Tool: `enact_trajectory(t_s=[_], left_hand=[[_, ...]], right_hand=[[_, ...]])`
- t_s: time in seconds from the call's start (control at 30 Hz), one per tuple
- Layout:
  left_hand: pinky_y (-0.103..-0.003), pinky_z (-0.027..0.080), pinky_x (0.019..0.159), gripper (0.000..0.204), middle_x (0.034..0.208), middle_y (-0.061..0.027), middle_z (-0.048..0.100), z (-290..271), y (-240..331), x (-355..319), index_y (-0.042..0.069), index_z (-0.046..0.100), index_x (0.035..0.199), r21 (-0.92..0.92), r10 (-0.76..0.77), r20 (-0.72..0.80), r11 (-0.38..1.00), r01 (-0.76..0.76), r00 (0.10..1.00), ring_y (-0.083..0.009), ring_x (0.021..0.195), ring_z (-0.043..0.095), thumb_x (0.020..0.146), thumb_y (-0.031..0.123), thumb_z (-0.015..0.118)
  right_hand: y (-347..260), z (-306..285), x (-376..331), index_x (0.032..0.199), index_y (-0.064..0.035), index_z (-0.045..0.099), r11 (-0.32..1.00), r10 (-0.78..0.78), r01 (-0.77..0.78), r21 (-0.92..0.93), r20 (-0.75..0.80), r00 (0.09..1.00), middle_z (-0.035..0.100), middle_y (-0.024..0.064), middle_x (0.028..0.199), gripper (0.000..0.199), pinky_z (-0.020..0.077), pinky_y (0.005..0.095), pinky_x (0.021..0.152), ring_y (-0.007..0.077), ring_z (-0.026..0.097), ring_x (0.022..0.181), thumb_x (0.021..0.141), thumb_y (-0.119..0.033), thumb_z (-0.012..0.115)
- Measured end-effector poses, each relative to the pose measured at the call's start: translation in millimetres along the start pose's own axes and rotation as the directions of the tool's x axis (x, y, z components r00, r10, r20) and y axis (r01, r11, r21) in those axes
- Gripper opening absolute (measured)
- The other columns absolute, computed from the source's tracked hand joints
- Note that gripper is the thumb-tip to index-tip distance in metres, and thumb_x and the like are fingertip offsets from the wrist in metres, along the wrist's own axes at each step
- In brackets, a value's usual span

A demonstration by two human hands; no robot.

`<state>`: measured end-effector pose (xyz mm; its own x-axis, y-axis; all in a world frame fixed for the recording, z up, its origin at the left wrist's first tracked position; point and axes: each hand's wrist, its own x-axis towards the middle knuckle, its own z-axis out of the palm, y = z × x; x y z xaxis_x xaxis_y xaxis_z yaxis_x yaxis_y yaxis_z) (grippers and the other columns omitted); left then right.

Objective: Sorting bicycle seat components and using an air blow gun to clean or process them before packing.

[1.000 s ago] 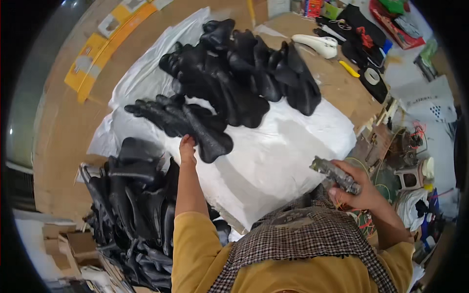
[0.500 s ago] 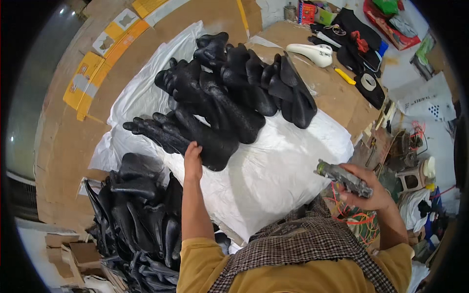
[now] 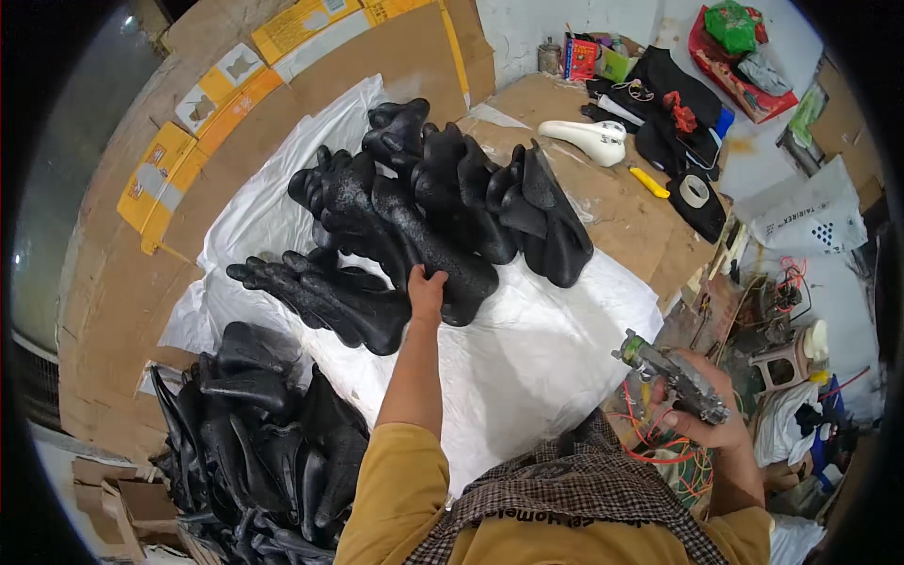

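Several black bicycle saddles lie overlapping in a slanting row on a crumpled white sheet (image 3: pixel 508 367). My left hand (image 3: pixel 427 294) reaches into the front of the row. Its fingers are bent at the edge of a speckled black bicycle saddle (image 3: pixel 459 271), with part of them hidden against it. Just left of that hand rests the front black saddle (image 3: pixel 363 311). My right hand (image 3: pixel 711 405) is wrapped round a worn grey metal hand tool (image 3: pixel 683 379) with a greenish end, held over the sheet's right side. The tool's exact kind is unclear.
A heap of black saddles (image 3: pixel 273 452) stands at lower left. On the cardboard-covered table lie a white saddle (image 3: pixel 589 139), a yellow-handled cutter (image 3: pixel 648 183) and a tape roll (image 3: pixel 694 191). Orange hoses (image 3: pixel 650 454) tangle below my right hand.
My left hand has shifted right, from the front saddle to the speckled one behind it. The right hand still holds the tool, now turned slightly. The whole view has shifted a little.
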<state>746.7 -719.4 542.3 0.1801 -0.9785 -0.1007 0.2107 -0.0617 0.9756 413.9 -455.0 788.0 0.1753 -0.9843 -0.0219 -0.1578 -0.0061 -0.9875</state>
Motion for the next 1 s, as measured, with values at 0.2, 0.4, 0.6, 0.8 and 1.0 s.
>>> enact_trajectory(t_s=[0.2, 0.4, 0.6, 0.8, 1.0], left_hand=[[-0.028, 0.038, 0.087, 0.028, 0.098, -0.0060, 0.057, -5, 19, -76, 0.001, 0.051, 0.099, -0.134, 0.089, -0.043, 0.987, -0.094, 0.995, -0.0171, 0.093, 0.051, 0.072, -0.005, 0.056], [-0.033, 0.040, 0.088, 0.030, 0.100, -0.0049, 0.058, -108, 65, -101, 0.005, 0.052, 0.101, -0.270, 0.121, -0.171, 0.949, -0.165, 0.978, -0.0191, 0.095, 0.053, 0.072, -0.004, 0.053], [-0.035, 0.035, 0.096, 0.036, 0.107, -0.0080, 0.056, -124, 133, -57, 0.000, 0.050, 0.105, -0.250, 0.240, -0.128, 0.931, -0.266, 0.962, -0.0211, 0.102, 0.051, 0.069, -0.001, 0.051], [-0.034, 0.037, 0.091, 0.032, 0.101, -0.0043, 0.057, -72, 161, 51, 0.004, 0.053, 0.099, -0.179, 0.166, 0.127, 0.974, -0.142, 0.978, -0.0213, 0.098, 0.051, 0.067, 0.006, 0.051], [-0.031, 0.043, 0.075, 0.013, 0.078, -0.0037, 0.056, -19, 141, 109, 0.010, 0.050, 0.073, 0.002, -0.106, 0.126, 0.994, 0.107, 0.986, -0.0185, 0.078, 0.053, 0.066, 0.000, 0.054]], right_hand=[[40, 2, 15, 0.123, 0.0019, 0.045, 0.993, 0.045, -0.036, -0.116, 0.077, 0.996, 0.061, 0.0039, 0.086, 0.057, 0.0458, 0.0255, 0.069, 0.0104, 0.057, 0.078, 0.073, -0.007, 0.070], [4, 6, 40, 0.122, 0.0018, 0.046, 0.991, -0.087, 0.085, -0.103, -0.015, 0.996, 0.059, 0.0039, 0.082, 0.055, 0.0453, 0.0249, 0.067, 0.0094, 0.055, 0.073, 0.073, -0.007, 0.068], [-5, 13, 44, 0.122, 0.0037, 0.045, 0.988, -0.142, 0.149, 0.048, -0.126, 0.982, 0.059, 0.0051, 0.082, 0.053, 0.0450, 0.0237, 0.066, 0.0102, 0.055, 0.073, 0.074, -0.005, 0.065], [42, 8, 43, 0.123, 0.0034, 0.045, 0.993, -0.010, 0.019, -0.118, 0.078, 0.997, 0.060, 0.0046, 0.085, 0.055, 0.0456, 0.0236, 0.069, 0.0089, 0.056, 0.076, 0.074, -0.006, 0.067], [43, 9, 50, 0.123, 0.0037, 0.045, 0.993, -0.025, 0.030, -0.117, 0.048, 0.999, 0.059, 0.0034, 0.084, 0.055, 0.0450, 0.0243, 0.068, 0.0090, 0.055, 0.075, 0.074, -0.005, 0.068]])
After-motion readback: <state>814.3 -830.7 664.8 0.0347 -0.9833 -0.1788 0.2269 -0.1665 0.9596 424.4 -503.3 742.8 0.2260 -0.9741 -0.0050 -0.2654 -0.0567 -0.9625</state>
